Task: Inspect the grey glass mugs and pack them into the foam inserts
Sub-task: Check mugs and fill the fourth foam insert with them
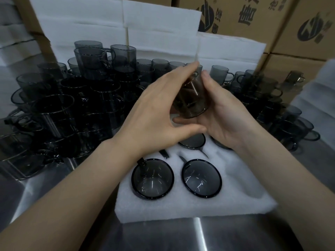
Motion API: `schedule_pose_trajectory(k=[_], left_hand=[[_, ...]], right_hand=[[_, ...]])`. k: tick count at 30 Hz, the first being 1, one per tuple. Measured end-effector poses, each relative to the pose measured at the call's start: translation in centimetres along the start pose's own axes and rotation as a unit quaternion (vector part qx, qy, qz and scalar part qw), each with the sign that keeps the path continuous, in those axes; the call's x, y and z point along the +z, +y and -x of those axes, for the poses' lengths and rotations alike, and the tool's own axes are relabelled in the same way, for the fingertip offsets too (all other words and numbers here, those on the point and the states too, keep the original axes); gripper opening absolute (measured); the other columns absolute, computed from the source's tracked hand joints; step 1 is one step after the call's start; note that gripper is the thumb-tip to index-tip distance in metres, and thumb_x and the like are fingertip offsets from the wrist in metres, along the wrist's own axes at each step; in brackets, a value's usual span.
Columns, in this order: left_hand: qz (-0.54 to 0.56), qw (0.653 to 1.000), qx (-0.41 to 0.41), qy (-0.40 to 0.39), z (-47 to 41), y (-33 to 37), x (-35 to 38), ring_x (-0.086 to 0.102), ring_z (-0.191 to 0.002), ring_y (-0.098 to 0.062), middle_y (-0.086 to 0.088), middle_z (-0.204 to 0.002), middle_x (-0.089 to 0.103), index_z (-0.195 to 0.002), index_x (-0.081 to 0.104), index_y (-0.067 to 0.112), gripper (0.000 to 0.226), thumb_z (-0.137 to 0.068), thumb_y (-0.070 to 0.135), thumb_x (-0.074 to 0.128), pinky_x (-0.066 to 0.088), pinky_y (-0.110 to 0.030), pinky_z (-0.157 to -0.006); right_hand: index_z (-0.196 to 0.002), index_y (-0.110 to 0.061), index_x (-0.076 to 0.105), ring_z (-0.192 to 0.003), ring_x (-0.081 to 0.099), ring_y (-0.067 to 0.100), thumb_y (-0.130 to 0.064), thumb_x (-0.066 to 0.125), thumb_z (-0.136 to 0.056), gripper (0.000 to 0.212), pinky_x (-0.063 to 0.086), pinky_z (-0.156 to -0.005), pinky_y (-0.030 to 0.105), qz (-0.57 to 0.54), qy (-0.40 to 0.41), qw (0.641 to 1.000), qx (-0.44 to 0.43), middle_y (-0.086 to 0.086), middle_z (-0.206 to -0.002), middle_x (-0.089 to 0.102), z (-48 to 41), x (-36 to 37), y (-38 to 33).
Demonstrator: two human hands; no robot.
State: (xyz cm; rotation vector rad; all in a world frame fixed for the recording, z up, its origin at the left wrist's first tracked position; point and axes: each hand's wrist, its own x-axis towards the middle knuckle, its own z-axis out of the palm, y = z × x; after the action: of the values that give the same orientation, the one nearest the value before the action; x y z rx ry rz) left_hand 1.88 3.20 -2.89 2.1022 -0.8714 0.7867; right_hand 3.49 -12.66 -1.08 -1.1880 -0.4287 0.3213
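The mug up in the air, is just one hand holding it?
No, both the left hand and the right hand hold the grey glass mug above the foam insert.

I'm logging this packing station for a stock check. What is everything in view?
table: one, steel, underneath everything
foam insert: one, white, front of table
packed mugs: four visible, grey, in insert slots, rear two partly hidden
held mug: one, smoky grey, raised above the insert
loose mugs: many, grey, stacked on table left and right
foam sheets: stack, white, behind the mugs
cardboard boxes: several, brown, at back
left hand, right hand: two, bare, gripping the held mug
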Motion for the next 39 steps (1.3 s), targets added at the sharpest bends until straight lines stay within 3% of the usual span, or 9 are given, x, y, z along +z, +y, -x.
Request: schedule_pose_trajectory(k=[2,5,12,19,27,30,35,37,39], left_hand=[[-0.010,1.000,-0.008,0.014,0.0,-0.1,0.3,0.039,-0.139,-0.013,-0.005,-0.148,0.045,-0.146,0.037,0.010,0.088,-0.073,0.033,0.080,0.029,-0.023,-0.115],[-0.012,0.999,-0.002,0.031,0.1,-0.1,0.4,0.034,-0.142,-0.015,-0.006,-0.149,0.043,-0.144,0.040,0.004,0.080,-0.076,0.017,0.080,0.024,-0.019,-0.116],[-0.014,0.998,0.067,0.005,-0.1,0.1,0.4,0.030,-0.144,-0.029,-0.015,-0.149,0.041,-0.140,0.043,-0.004,0.072,-0.079,0.010,0.079,0.025,-0.033,-0.119],[0.008,0.995,0.092,-0.027,-0.1,0.0,0.1,0.024,-0.147,-0.027,-0.010,-0.151,0.037,-0.141,0.041,0.001,0.081,-0.074,0.013,0.085,0.025,-0.034,-0.119],[0.056,0.992,0.110,-0.033,-0.1,0.5,0.1,0.023,-0.147,-0.031,-0.008,-0.150,0.032,-0.136,0.040,0.012,0.074,-0.075,0.007,0.082,0.024,-0.036,-0.119],[0.056,0.990,0.119,-0.041,-0.1,0.6,0.2,0.023,-0.147,-0.030,-0.007,-0.150,0.030,-0.134,0.038,0.015,0.073,-0.076,0.005,0.081,0.025,-0.037,-0.119],[0.042,0.991,0.126,-0.028,-0.1,0.6,0.3,0.025,-0.146,-0.032,-0.013,-0.152,0.035,-0.131,0.037,0.017,0.068,-0.079,0.006,0.079,0.025,-0.056,-0.117],[0.044,0.993,0.108,0.001,-0.1,0.5,0.3,0.029,-0.145,-0.029,-0.011,-0.151,0.035,-0.129,0.037,0.018,0.066,-0.079,0.007,0.078,0.029,-0.055,-0.115],[0.032,0.995,0.088,0.040,-0.1,0.4,0.2,0.038,-0.140,-0.025,-0.009,-0.148,0.038,-0.129,0.039,0.017,0.066,-0.076,0.005,0.077,0.035,-0.046,-0.113]], right_hand=[[-0.122,-0.007,0.061,-0.102,0.068,0.028,-0.035,0.045,-0.098,0.040,0.059,-0.079,0.045,0.008,0.018,1.000,-0.015,0.015,-0.111,0.070,-0.1,0.1,0.2],[-0.119,-0.013,0.064,-0.105,0.068,0.025,-0.033,0.044,-0.100,0.033,0.052,-0.094,0.050,0.010,0.034,0.999,-0.024,0.011,-0.111,0.071,-0.3,0.3,0.4],[-0.116,-0.010,0.064,-0.089,0.071,0.024,-0.032,0.047,-0.100,0.032,0.059,-0.064,0.039,-0.045,0.034,0.998,0.016,0.013,-0.099,0.071,-0.3,0.2,-0.1],[-0.109,-0.009,0.062,-0.082,0.070,0.021,-0.037,0.056,-0.080,0.040,0.059,-0.066,0.035,-0.070,-0.030,0.993,0.085,0.011,-0.092,0.069,-0.2,-0.4,-0.2],[-0.088,-0.014,0.075,-0.081,0.069,0.019,-0.035,0.062,-0.075,0.028,0.057,-0.071,0.033,-0.082,-0.055,0.992,0.079,0.007,-0.089,0.070,-0.1,-0.7,-0.2],[-0.089,-0.014,0.074,-0.081,0.069,0.018,-0.035,0.062,-0.077,0.026,0.058,-0.071,0.032,-0.071,-0.039,0.993,0.087,0.006,-0.088,0.071,-0.3,-0.7,-0.1],[-0.090,-0.008,0.071,-0.081,0.065,0.022,-0.017,0.057,-0.088,0.018,0.055,-0.071,0.034,-0.041,-0.007,0.997,0.066,0.011,-0.087,0.067,-0.6,-0.6,0.0],[-0.099,-0.003,0.061,-0.076,0.060,0.024,-0.009,0.055,-0.091,0.011,0.056,-0.058,0.032,-0.019,0.048,0.998,0.033,0.014,-0.087,0.060,-0.6,-0.7,0.0],[-0.089,-0.004,0.054,-0.070,0.060,0.021,-0.008,0.058,-0.091,0.005,0.055,-0.052,0.031,-0.012,0.097,0.995,-0.024,0.011,-0.079,0.061,-0.6,-0.9,0.0]])
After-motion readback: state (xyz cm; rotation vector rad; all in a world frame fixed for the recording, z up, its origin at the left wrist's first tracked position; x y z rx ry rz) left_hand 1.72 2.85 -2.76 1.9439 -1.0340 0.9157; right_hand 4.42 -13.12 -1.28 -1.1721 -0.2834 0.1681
